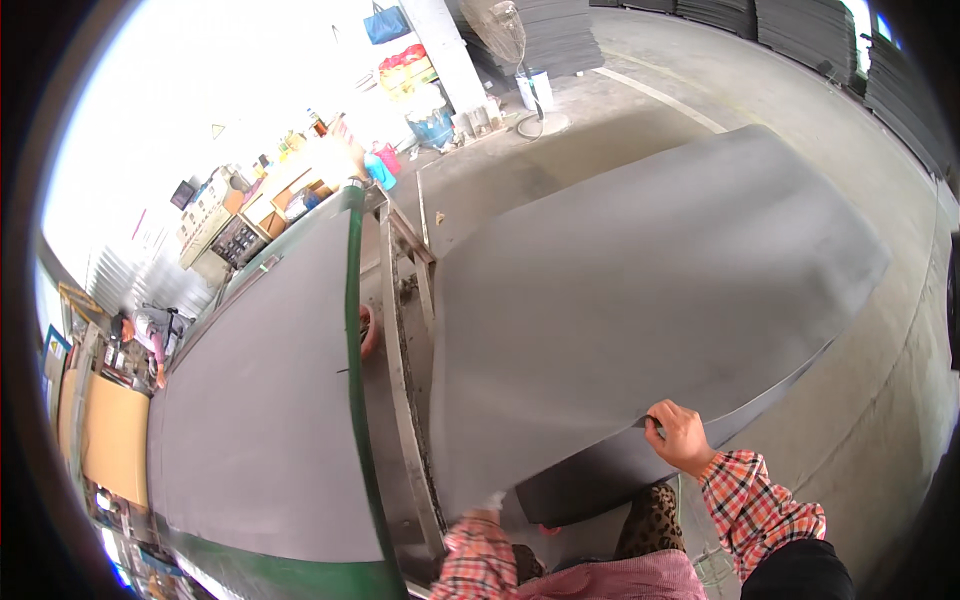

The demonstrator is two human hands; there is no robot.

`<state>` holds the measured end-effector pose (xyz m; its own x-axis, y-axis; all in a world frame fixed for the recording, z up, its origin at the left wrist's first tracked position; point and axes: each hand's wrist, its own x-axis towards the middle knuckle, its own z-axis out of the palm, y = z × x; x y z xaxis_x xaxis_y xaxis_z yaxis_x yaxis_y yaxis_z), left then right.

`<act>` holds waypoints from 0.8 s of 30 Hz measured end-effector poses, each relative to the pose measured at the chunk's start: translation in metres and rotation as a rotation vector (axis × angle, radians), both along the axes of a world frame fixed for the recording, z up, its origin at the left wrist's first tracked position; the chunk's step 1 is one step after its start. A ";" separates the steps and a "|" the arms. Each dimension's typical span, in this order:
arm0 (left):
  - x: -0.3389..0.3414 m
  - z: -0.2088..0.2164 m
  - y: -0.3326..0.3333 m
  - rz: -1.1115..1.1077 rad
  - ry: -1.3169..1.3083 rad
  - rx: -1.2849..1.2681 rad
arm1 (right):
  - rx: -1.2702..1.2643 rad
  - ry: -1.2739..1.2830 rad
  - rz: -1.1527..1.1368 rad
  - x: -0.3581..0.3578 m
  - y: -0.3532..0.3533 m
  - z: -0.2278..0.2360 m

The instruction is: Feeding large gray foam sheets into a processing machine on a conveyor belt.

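Observation:
A large, thin, flexible grey sheet (640, 270) spreads out in front of me, its far end over a shadowed patch of floor. My right hand (680, 437) is closed on the near edge of this sheet, thumb and fingers pinching it. Close to its near left corner is my left hand (487, 514), small and blurred beyond the checked cuff; its fingers cannot be made out. Below the lifted near edge shows a darker sheet or stack of sheets (590, 475). On the left, another grey sheet (270, 400) lies flat on a green conveyor belt (357, 300).
A metal frame (405, 385) runs between the conveyor and the sheet. Another person (150, 340) is at the conveyor's far left, near a tan roll (113, 440). Beyond stand a control console (210, 220), a white bucket (535, 90) and stacked dark sheets (800, 40).

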<state>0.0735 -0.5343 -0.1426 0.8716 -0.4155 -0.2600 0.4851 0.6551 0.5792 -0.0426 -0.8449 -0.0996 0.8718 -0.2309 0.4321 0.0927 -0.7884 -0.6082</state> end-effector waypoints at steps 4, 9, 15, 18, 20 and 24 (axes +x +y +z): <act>0.110 0.105 0.002 -0.204 0.028 0.023 | 0.011 -0.081 0.017 -0.011 -0.013 0.003; 0.188 0.102 -0.011 -0.451 -0.293 1.257 | -0.052 -0.180 0.015 -0.008 -0.020 0.014; 0.229 0.261 -0.113 -0.063 -1.506 1.944 | -0.360 0.021 -0.109 -0.027 -0.117 0.030; 0.219 0.377 -0.138 0.157 -1.919 2.147 | -0.352 0.073 -0.234 -0.029 -0.149 0.064; 0.256 0.441 -0.098 0.673 -2.659 2.300 | -0.287 -0.084 -0.184 -0.021 -0.122 0.126; 0.273 0.570 0.049 0.536 -2.164 2.525 | -0.360 -0.184 0.121 -0.001 -0.041 0.196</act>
<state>0.3468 -0.4856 0.4276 0.3993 -0.7851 0.4734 -0.3138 -0.6022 -0.7341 -0.0437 -0.8855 0.0962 0.7838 0.0631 0.6178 0.2795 -0.9242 -0.2602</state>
